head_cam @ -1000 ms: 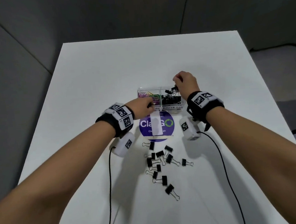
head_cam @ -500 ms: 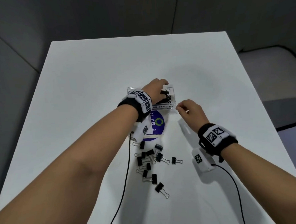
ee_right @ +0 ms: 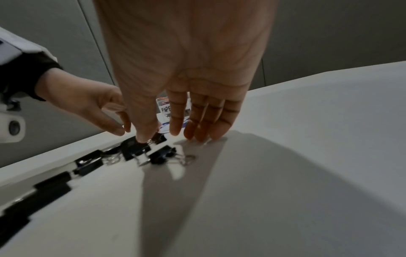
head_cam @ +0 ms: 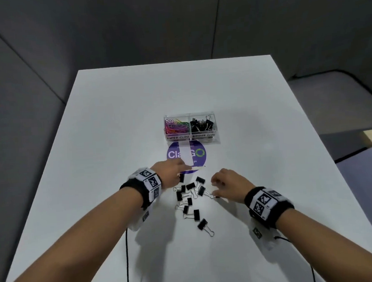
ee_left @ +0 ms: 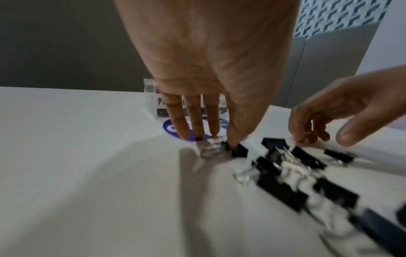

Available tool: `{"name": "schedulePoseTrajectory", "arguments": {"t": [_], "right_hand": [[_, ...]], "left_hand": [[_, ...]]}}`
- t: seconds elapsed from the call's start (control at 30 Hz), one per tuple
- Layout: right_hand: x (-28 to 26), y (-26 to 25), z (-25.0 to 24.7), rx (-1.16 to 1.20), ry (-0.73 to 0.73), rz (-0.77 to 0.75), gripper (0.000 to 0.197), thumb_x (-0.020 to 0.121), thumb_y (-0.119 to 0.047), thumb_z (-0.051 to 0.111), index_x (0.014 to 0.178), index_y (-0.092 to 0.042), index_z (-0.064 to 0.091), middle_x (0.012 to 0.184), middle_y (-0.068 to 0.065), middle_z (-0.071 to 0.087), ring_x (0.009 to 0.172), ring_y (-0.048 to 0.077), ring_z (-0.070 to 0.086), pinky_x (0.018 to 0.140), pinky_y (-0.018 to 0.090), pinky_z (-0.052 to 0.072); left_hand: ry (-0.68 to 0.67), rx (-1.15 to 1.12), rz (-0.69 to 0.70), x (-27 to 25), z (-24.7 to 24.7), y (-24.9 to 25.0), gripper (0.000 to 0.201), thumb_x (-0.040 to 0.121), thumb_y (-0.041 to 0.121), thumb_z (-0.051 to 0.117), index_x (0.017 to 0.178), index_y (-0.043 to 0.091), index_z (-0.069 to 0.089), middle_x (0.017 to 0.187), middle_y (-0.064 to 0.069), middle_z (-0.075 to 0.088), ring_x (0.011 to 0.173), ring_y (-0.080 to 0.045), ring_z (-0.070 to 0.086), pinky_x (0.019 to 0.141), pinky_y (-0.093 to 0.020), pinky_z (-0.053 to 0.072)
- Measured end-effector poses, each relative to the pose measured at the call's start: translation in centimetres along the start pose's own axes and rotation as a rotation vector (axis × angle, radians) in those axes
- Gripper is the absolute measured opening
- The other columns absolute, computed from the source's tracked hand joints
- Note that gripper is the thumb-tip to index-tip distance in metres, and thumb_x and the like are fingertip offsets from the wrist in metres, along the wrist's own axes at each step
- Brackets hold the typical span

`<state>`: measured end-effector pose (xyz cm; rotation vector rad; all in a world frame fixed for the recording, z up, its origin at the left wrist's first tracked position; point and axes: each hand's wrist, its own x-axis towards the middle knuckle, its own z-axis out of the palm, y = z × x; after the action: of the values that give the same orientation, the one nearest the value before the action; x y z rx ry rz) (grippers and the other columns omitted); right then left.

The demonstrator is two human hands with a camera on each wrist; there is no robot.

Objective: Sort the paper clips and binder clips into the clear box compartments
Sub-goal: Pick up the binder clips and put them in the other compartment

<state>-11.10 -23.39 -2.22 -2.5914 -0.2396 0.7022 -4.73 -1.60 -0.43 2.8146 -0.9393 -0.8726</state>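
The white worktop [head_cam: 119, 127] is carrying my clear box [head_cam: 192, 138], a round purple sticker [head_cam: 200, 154] just in front of it, and loose black binder clips [head_cam: 191, 202] lying scattered nearer me.

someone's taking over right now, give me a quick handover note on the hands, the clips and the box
Left hand: fingers straight, down at the far end of the loose binder clips; no grip visible.
Right hand: reaching in at the pile's right edge, fingers relaxed, holding nothing.
Clear box: paper clips in the left compartment, some binder clips already in the right.
Left to do: the black binder clips on the table go into the right compartment.
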Motion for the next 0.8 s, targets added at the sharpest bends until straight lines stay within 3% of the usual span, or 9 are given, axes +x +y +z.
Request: {"name": "schedulePoseTrajectory", "arguments": {"t": [0.13, 0.33, 0.53, 0.6, 0.7, 0.8], "right_hand": [[-0.9, -0.4, 1.7, -0.045, 0.064, 0.042, 0.035, 0.083, -0.024, 0.062, 0.115, -0.012, 0.057, 0.117, 0.006, 0.053, 0.110, 0.025, 0.051, 0.088, 0.034, 0.046], [-1.1, -0.7, 2.4, 0.004, 0.142, 0.108, 0.027, 0.085, -0.011, 0.059, 0.111, -0.005, 0.058, 0.117, 0.012, 0.053, 0.110, 0.029, 0.051, 0.090, 0.033, 0.044], [-1.9, -1.0, 2.7, -0.088, 0.204, 0.239, 0.036, 0.086, -0.026, 0.060, 0.118, -0.011, 0.053, 0.123, 0.007, 0.050, 0.115, 0.026, 0.046, 0.087, 0.034, 0.044], [-1.9, -1.0, 2.5, -0.006, 0.185, 0.288, 0.030, 0.085, -0.023, 0.060, 0.111, -0.009, 0.055, 0.116, 0.010, 0.056, 0.109, 0.027, 0.051, 0.083, 0.032, 0.044], [-1.6, -0.9, 2.1, 0.114, 0.140, 0.318, 0.012, 0.081, -0.017, 0.063, 0.086, -0.013, 0.053, 0.104, 0.012, 0.060, 0.095, 0.027, 0.056, 0.076, 0.032, 0.043], [-1.5, -0.6, 1.8, 0.186, 0.119, 0.317, 0.032, 0.078, -0.012, 0.064, 0.065, -0.021, 0.037, 0.087, 0.009, 0.054, 0.076, 0.023, 0.049, 0.063, 0.028, 0.037]], "left_hand": [[0.093, 0.045, -0.015, -1.1, 2.1, 0.4, 0.045, 0.097, 0.024, 0.047, 0.142, 0.026, 0.042, 0.143, 0.002, 0.043, 0.129, -0.019, 0.046, 0.092, -0.035, 0.049], [0.164, 0.070, -0.049, -1.1, 3.0, 0.8, 0.032, 0.098, 0.012, 0.042, 0.126, 0.012, 0.056, 0.129, -0.007, 0.052, 0.114, -0.027, 0.055, 0.081, -0.035, 0.049], [0.159, -0.003, -0.104, -1.3, 2.8, 0.8, 0.032, 0.096, 0.009, 0.045, 0.127, 0.008, 0.053, 0.127, -0.011, 0.050, 0.109, -0.029, 0.056, 0.087, -0.035, 0.048], [0.119, -0.029, -0.119, -1.4, 3.0, 0.7, 0.029, 0.097, 0.010, 0.043, 0.124, 0.007, 0.053, 0.127, -0.011, 0.051, 0.110, -0.029, 0.056, 0.088, -0.036, 0.046], [0.103, -0.059, -0.128, -1.8, 3.2, 0.7, 0.027, 0.097, 0.013, 0.042, 0.118, 0.005, 0.057, 0.125, -0.013, 0.050, 0.109, -0.030, 0.057, 0.087, -0.035, 0.046], [0.153, -0.118, -0.119, -2.7, 3.4, 0.8, 0.026, 0.097, 0.013, 0.042, 0.111, 0.001, 0.061, 0.116, -0.014, 0.048, 0.098, -0.030, 0.056, 0.085, -0.035, 0.046]]}}
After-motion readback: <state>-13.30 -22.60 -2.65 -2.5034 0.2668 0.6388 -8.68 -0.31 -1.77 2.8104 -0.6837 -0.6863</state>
